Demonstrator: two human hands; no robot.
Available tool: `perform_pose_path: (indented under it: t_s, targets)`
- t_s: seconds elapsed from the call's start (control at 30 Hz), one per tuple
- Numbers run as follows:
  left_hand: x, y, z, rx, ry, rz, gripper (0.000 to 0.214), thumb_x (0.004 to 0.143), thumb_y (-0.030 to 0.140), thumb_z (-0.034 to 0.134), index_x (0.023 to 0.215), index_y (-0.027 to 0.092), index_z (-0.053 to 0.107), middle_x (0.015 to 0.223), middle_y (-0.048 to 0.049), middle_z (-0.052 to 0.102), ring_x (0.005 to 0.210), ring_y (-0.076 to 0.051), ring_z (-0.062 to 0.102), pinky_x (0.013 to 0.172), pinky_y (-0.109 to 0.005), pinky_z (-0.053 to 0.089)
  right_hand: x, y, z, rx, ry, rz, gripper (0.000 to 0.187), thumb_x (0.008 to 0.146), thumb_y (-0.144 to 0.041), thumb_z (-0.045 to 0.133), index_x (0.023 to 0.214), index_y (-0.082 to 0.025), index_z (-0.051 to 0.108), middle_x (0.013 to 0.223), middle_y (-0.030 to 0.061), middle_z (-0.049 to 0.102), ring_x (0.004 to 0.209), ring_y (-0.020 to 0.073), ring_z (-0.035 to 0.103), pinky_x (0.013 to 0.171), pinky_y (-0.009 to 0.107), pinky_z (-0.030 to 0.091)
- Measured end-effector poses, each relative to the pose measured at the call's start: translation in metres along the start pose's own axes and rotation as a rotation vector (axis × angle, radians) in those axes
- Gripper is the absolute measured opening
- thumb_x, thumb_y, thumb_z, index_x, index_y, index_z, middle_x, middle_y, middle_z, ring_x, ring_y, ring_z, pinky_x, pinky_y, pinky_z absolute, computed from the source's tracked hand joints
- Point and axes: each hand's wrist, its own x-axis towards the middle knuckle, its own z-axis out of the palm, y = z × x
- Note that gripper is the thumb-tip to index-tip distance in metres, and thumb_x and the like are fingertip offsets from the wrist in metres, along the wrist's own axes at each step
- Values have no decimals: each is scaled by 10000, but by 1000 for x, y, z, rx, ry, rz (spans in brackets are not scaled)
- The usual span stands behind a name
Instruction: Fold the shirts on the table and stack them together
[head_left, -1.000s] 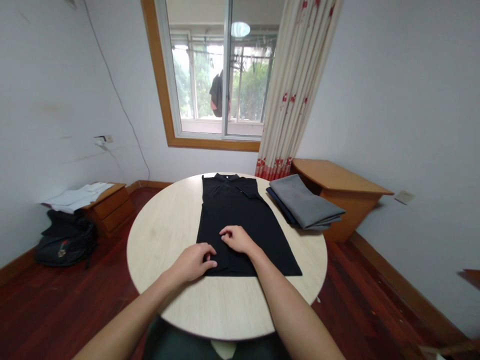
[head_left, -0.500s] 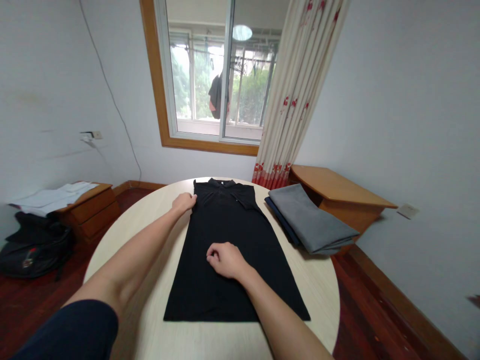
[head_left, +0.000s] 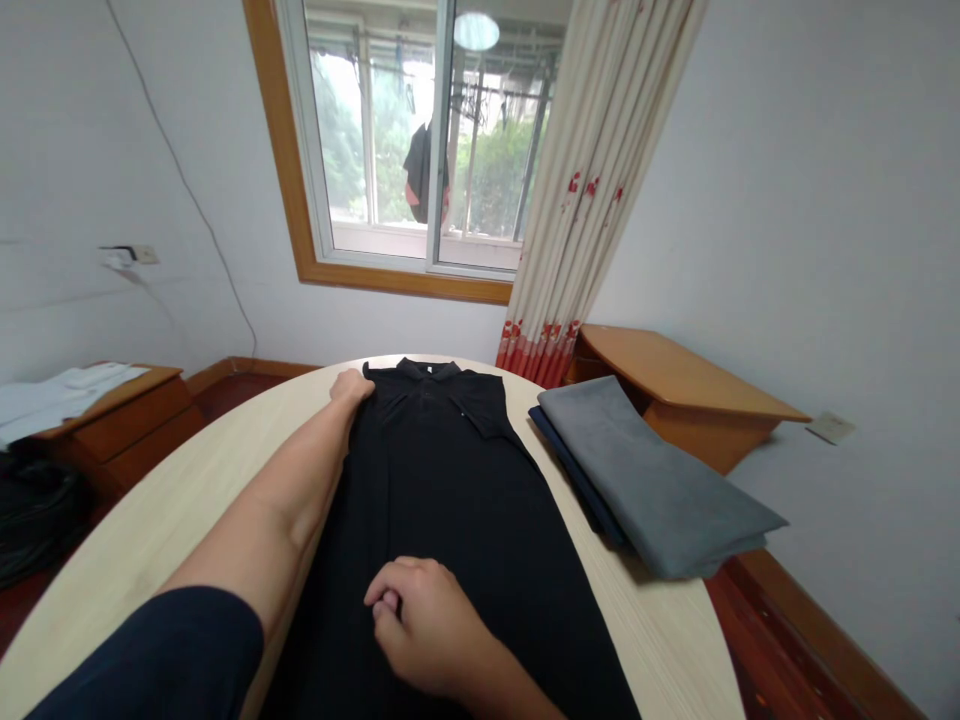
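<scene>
A black polo shirt lies spread on the round table, its collar at the far edge and one short sleeve folded inward over the right of the chest. At the shirt's far left shoulder, my left hand is closed on the edge of the cloth; its fingertips are partly hidden. My right hand is loosely curled over the lower middle of the shirt, with nothing visible in it. Whether it touches the cloth I cannot tell.
Folded grey cloth rests on dark blue cloth at the table's right. The pale round table has a curved edge. Behind it stand a wooden desk, a curtain and a window. A drawer cabinet with papers stands left.
My view has come closer to the table, so the shirt's near hem is out of frame. My left hand has slid slightly farther up the shirt's left edge. My right hand stays curled.
</scene>
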Motion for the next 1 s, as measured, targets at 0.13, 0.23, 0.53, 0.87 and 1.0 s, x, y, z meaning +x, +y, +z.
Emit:
perform_pose_path:
  t_s: [0.13, 0.23, 0.53, 0.87, 1.0]
  targets:
    - [13, 25, 1, -15, 4, 93, 369, 903, 389, 545, 1067, 93, 690, 1127, -220, 696, 1005, -307, 666, 796, -348, 498, 2, -4, 6, 168, 40, 44, 207, 740, -109, 557, 805, -225, 715, 637, -23, 612, 625, 127, 572, 638, 229, 413]
    - [15, 46, 11, -14, -2, 182, 350, 903, 411, 534, 1065, 150, 703, 1153, -174, 699, 1067, -304, 647, 839, -355, 502, 0, -9, 7, 315, 23, 113, 208, 716, -66, 540, 759, -208, 686, 505, -71, 468, 470, 82, 427, 513, 202, 330]
    - [11, 40, 49, 68, -121, 464, 480, 960, 451, 413, 1316, 203, 619, 1471, -100, 523, 1354, -273, 470, 1114, -382, 378, 3, -10, 9, 526, -108, 443, 175, 751, -110, 529, 859, -177, 649, 541, -79, 500, 376, 67, 463, 360, 146, 331]
    - [45, 23, 78, 96, -241, 483, 714, 931, 641, 349, 1545, 278, 328, 1650, -62, 153, 1517, -361, 100, 1165, -662, 120, 0, 1, 7, 367, -150, 422, 251, 730, -96, 550, 898, -182, 716, 616, -30, 600, 522, 91, 574, 450, 150, 341]
    - [62, 26, 83, 9, -225, 434, 772, 874, 717, 409, 1511, 281, 407, 1643, -72, 189, 1504, -403, 118, 1158, -680, 88, 0, 10, 5, 298, -165, 384, 248, 722, -110, 567, 883, -192, 737, 708, -7, 638, 605, 98, 589, 507, 162, 364]
